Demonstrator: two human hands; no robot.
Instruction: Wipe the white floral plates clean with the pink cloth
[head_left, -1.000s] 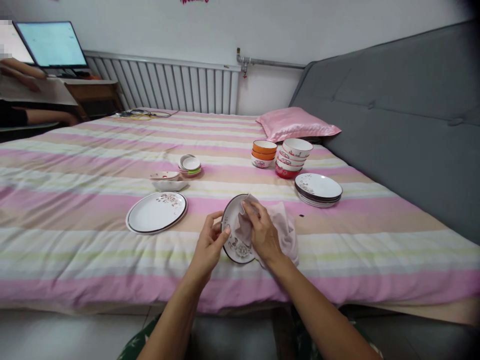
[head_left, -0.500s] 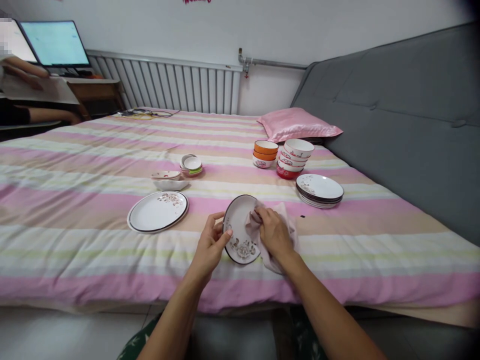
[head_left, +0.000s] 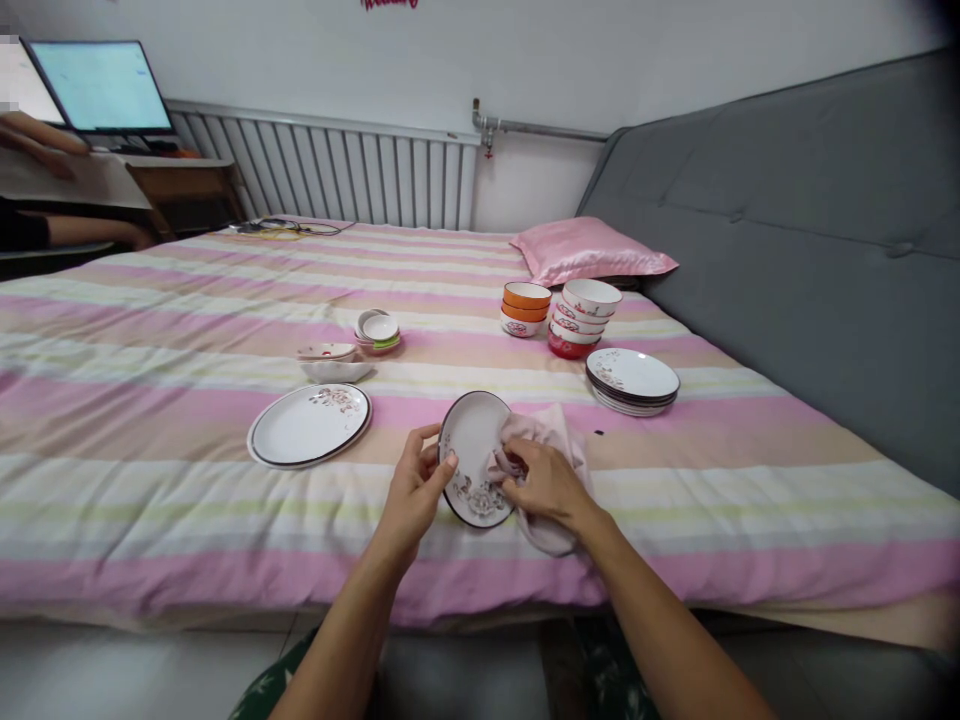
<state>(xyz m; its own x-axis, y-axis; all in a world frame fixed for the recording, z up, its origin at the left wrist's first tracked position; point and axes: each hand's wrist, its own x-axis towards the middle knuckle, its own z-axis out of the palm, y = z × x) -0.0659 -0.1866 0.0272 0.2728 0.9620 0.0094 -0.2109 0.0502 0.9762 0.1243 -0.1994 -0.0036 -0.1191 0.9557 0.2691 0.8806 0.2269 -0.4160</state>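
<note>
My left hand grips the left rim of a small white plate with a dark rim and flower print, holding it tilted above the striped bed. My right hand is closed on a pale pink cloth and presses it against the plate's lower right part. The cloth bunches behind and under that hand and hides the plate's right edge.
A larger white plate lies to the left, with small dishes and saucers beyond it. Stacked bowls, a stack of plates and a pink pillow sit at the right. Another person's arm rests at a desk far left.
My right hand with the cloth has slid down across the plate, from its upper part to its lower right. The left hand kept its grip on the rim.
</note>
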